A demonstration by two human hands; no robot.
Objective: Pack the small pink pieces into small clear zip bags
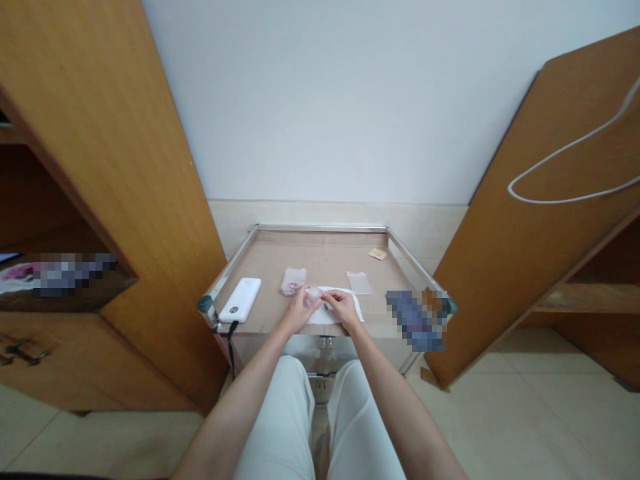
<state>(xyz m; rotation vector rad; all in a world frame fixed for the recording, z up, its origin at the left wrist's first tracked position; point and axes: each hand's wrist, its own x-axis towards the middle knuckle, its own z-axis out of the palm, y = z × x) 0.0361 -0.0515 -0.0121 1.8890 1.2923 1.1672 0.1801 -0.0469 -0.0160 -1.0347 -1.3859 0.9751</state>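
Head view: brown tabletop between cabinets, white wall behind.

Both arms stretch forward, bare along the forearms, and slant inward so that the hands nearly meet. The left forearm and the right forearm mirror each other. I see the left hand with fingers bent in a light holding grip. The right hand angles inward, back upward, fingertips pinching close by the left's; I can't tell if they touch.
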